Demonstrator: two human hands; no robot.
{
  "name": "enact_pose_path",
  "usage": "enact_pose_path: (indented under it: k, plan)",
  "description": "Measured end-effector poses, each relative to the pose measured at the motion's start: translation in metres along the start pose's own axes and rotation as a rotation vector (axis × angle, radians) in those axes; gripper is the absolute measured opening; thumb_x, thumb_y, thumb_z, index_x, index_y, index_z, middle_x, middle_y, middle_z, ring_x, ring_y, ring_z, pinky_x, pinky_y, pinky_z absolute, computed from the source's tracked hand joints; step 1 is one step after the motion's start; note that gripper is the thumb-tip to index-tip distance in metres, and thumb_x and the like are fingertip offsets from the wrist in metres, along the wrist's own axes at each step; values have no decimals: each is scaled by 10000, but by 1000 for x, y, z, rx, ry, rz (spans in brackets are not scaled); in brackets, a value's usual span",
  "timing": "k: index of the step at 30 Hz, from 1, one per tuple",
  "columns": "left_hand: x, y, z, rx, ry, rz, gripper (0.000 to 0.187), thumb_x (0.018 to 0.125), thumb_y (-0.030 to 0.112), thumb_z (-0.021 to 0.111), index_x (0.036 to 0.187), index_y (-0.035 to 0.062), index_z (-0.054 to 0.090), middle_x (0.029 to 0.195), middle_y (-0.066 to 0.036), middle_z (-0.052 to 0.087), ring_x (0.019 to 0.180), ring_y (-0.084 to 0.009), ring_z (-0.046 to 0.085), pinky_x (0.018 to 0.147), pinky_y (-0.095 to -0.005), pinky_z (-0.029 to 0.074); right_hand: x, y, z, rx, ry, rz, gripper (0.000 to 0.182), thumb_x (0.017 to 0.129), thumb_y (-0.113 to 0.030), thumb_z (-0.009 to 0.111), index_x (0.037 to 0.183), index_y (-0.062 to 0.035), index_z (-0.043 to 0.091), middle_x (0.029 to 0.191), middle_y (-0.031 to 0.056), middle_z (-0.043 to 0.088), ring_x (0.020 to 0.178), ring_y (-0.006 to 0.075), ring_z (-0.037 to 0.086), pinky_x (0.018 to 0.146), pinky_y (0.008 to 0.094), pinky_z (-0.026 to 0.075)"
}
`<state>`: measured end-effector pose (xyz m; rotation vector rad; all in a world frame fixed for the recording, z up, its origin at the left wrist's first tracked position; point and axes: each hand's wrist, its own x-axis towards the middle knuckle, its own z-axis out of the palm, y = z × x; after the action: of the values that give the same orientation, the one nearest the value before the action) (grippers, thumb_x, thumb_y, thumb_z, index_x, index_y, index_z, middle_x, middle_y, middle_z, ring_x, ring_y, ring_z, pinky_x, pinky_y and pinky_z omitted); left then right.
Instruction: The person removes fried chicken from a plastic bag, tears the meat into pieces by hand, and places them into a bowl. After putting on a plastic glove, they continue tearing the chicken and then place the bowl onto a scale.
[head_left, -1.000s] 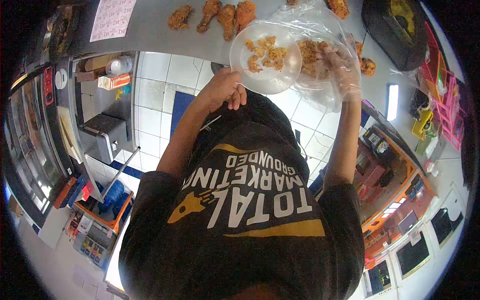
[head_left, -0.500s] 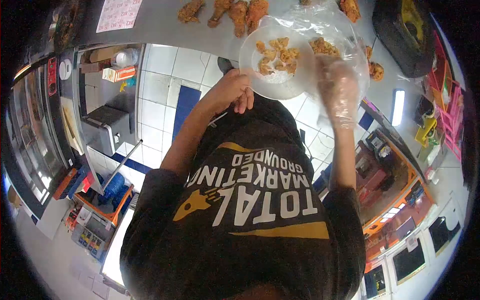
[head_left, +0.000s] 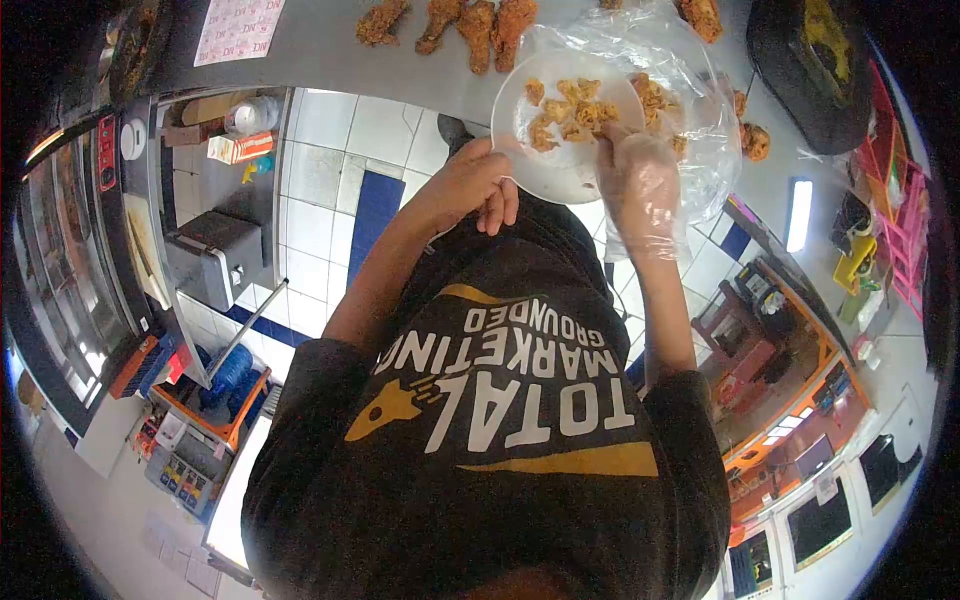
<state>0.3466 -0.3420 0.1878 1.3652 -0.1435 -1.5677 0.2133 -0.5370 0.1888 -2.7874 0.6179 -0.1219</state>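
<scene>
My left hand (head_left: 470, 185) is bare and pinches the left rim of a round white plate (head_left: 520, 165). Small golden fried chicken pieces (head_left: 575, 105) lie on this plate. In a thin clear plastic glove, my right hand (head_left: 642, 180) reaches over the plate's right side, fingers closed together and tips close to the pieces; whether they hold one is hidden. Just right of the plate is a round, clear plastic-covered container (head_left: 712, 150), partly behind my right hand. More fried pieces (head_left: 655, 100) show in it.
Fried drumsticks (head_left: 480, 35) line the grey counter (head_left: 320, 60) ahead. Printed paper (head_left: 238, 30) lies at its left. A black tray (head_left: 780, 80) stands at the right, near more fried chicken (head_left: 753, 142). White floor tiles (head_left: 320, 130) show below the counter edge.
My right hand has moved left from the clear container to the plate. The plate has shifted slightly right, my left hand moving with it. Its pieces lie a little differently.
</scene>
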Motion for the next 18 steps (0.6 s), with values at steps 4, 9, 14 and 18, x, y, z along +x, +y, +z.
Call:
enact_pose_path:
  k: [4,9,14,18]
  plan:
    - [2,-2,0,-6,20,-8,329,934,161,356,1172,-44,454,643,-167,622,423,-167,562,378,-258,439,-2,-2,-10,452,108,210,171,817,-89,693,973,-38,738,837,162,692,749,306,662,725,381,525]
    - [0,1,1,-1,33,-30,327,929,164,364,1152,-56,459,633,-166,620,413,-168,560,369,-258,437,-4,-3,-18,456,96,221,180,810,-77,726,983,-29,738,876,177,705,739,299,660,729,372,523]
    - [0,-1,6,28,114,-61,401,926,205,398,1254,-20,453,616,-148,605,376,-151,518,342,-244,417,8,21,-25,189,208,26,252,827,-38,682,1078,-34,705,964,178,711,881,289,687,807,382,537]
    - [5,-12,4,-14,102,-29,427,927,208,398,1268,-45,443,612,-149,604,367,-153,513,330,-244,413,5,79,-11,-245,-57,-109,229,846,-115,606,1059,-96,689,947,132,716,943,279,670,946,442,475]
